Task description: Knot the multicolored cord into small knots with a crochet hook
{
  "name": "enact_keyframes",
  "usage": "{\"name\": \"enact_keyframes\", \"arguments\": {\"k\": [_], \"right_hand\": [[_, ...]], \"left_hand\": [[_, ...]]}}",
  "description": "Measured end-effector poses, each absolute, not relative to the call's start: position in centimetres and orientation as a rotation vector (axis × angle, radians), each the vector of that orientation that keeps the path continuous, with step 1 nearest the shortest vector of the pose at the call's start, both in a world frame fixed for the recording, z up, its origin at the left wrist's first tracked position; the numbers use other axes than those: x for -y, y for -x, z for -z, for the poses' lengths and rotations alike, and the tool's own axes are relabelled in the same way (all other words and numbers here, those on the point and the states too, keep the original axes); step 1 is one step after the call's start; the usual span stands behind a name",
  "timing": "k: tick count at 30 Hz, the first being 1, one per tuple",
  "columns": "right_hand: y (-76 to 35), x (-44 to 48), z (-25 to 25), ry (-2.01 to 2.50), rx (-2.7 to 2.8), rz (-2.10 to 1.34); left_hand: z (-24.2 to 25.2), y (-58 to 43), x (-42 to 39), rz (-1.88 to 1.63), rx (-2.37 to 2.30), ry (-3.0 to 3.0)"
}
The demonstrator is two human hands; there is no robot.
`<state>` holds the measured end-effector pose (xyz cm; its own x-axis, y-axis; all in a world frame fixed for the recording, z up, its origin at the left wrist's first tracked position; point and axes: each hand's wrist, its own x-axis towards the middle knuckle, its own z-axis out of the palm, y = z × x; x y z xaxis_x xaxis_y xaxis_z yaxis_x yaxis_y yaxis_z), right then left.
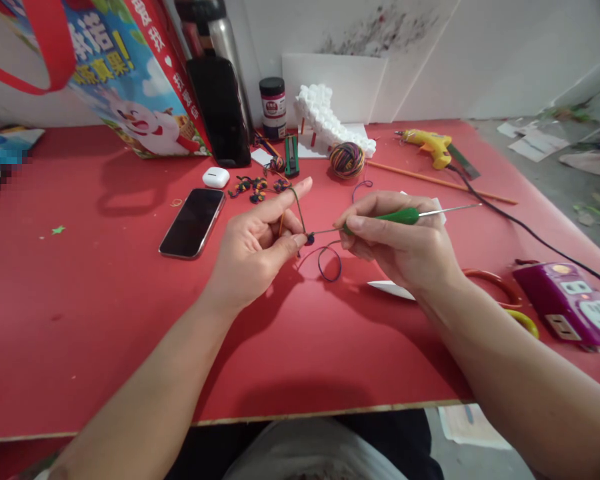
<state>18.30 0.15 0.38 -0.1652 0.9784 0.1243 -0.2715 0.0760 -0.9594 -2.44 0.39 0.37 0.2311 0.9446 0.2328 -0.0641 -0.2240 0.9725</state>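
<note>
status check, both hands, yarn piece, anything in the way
Left hand pinching small dark yarn piece. Right hand gripping green-handled hook, tip at the piece. No obstruction seen; scissors partly hidden behind right hand and wrist.
</note>
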Motion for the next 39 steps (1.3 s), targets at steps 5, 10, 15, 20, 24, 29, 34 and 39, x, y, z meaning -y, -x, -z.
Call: {"name": "enact_keyframes", "arguments": {"k": [5,10,15,20,24,29,34,39], "right_hand": [[-18.1,0.8,-0.4,0.894,1.424,-1.075],[-17.7,1.9,-1.1,0.902,1.650,-0.745],[-17.5,2.2,-1.3,0.846,1.818,-0.515],[-17.4,2.3,-1.2,0.838,1.810,-0.528],[-17.3,2.2,-1.0,0.842,1.633,-0.736],[-17.1,2.2,-1.0,0.823,1.539,-0.840],[-17.3,2.0,-0.8,0.802,1.517,-0.883],[-17.5,1.0,-0.5,0.826,1.230,-1.273]], "left_hand": [[-0.2,2.4,-0.3,-1.258,-0.907,-1.443],[-0.4,2.4,-0.2,-1.287,-0.936,-1.472],[-0.4,2.3,0.1,-1.294,-0.970,-1.525],[-0.4,2.4,0.1,-1.303,-0.964,-1.528],[-0.1,2.4,-0.3,-1.314,-0.897,-1.397],[-0.1,2.4,-0.7,-1.302,-0.850,-1.231],[-0.3,2.5,-0.6,-1.290,-0.847,-1.179],[-0.6,2.3,0.0,-1.354,-0.901,-1.350]]}}
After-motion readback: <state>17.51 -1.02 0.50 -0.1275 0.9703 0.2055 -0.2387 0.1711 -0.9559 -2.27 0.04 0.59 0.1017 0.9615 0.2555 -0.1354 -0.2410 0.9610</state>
